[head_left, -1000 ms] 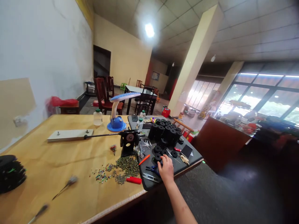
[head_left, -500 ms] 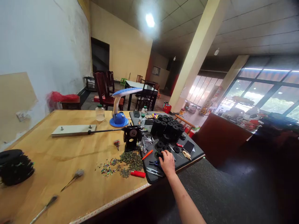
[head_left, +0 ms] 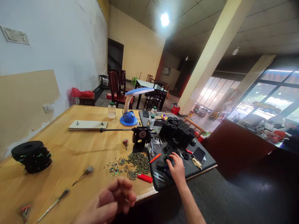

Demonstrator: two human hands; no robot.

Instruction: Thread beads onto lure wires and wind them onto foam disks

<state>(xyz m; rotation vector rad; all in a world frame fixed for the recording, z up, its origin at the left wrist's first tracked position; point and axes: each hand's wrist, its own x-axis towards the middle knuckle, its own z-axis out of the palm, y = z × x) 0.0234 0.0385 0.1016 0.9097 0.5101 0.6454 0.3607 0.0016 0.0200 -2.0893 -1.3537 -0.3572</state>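
Observation:
My right hand [head_left: 177, 169] reaches over the dark mat, its thumb and fingers closed around the edge of a small black foam spool [head_left: 167, 156]. Other black foam discs [head_left: 185, 155] lie close by. Under and beside that hand are dark-handled pliers [head_left: 161, 168] and a pair of scissors [head_left: 159, 176]. Low in the view, my left hand [head_left: 112, 200] hovers above the table's front edge, fingers loosely curled and apart, with nothing in it. Nearest to it are a red cylinder [head_left: 144, 178] and a spread of small brass-coloured pieces [head_left: 140, 161] with coloured beads [head_left: 116, 168].
A black clamp device [head_left: 140, 140] with a long rod stands mid-table, near a blue lamp [head_left: 128, 118]. Many black foam spools [head_left: 177, 130] are stacked on the mat [head_left: 205, 155]. A wound black roll [head_left: 31, 155] sits at the left. An orange pen [head_left: 155, 158] lies by the mat's edge.
My left hand has come into view at the bottom. The view has swung left, so things sit further right. My right hand stays at the foam spools, fingers now around one.

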